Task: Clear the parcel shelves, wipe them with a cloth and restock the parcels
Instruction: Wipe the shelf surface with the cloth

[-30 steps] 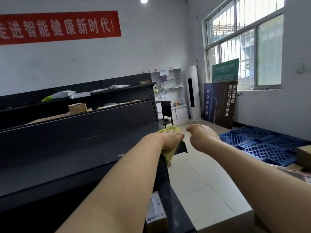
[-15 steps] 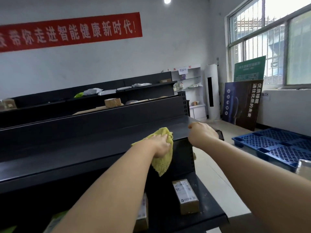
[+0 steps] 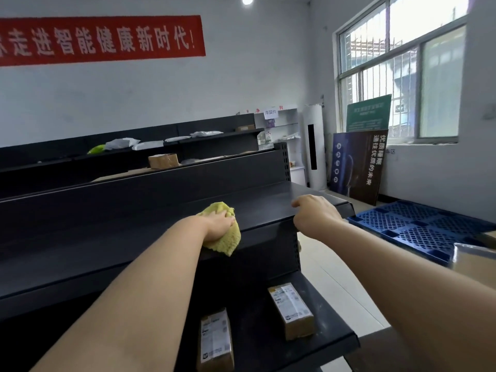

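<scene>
Your cloth [image 3: 225, 237] is yellow-green with a nubbly weave, and the upper shelf [image 3: 120, 237] is matt black. The lower shelf [image 3: 324, 312] is the same black, and its right parcel [image 3: 291, 310] and left parcel [image 3: 215, 342] are both brown with white labels printed in black. On the black far shelf [image 3: 214, 136] you see white-grey bags [image 3: 120, 143], one lime-green bag [image 3: 96, 149] and a brown box [image 3: 163, 160]. The banner [image 3: 102, 38] is red with white characters, the pallet [image 3: 418, 226] blue with a grid of holes, the poster [image 3: 357, 162] dark blue with pale lettering
</scene>
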